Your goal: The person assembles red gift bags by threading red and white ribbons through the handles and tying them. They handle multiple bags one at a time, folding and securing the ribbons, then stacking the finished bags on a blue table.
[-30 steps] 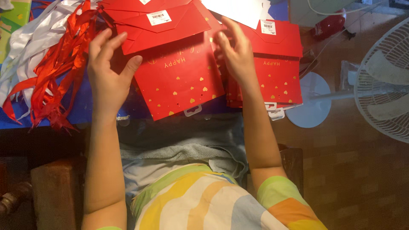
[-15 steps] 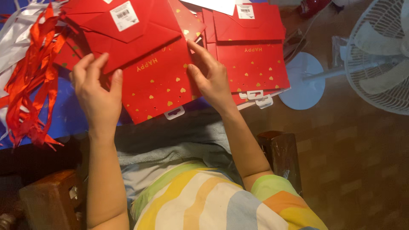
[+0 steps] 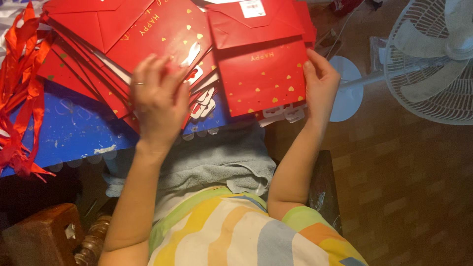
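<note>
Head view, looking down over a blue table (image 3: 74,133) that carries flattened red paper bags. The largest mass is the fanned stack of red bags (image 3: 98,54) spread across the table's left and centre; to its right lies a single red bag with gold hearts (image 3: 263,74), folded flap uppermost, its lower edge overhanging the table toward the person. A white pedestal fan (image 3: 433,64) stands on the wooden floor at right, and a bundle of red ribbons (image 3: 19,93) hangs off the table's left end. The step in hand appears to be squaring and sorting: one bag is being drawn apart from the stack. The right hand (image 3: 320,81) holds the single bag by its right edge, fingers curled along and apparently under that edge, though the underside is hidden. The left hand (image 3: 157,101) lies palm down on the fanned stack, fingers spread moderately and pressing flat, gripping nothing. The next move likely calls for holding the stack steady while the single bag slides clear without snagging the small white tags (image 3: 204,103) between them.
</note>
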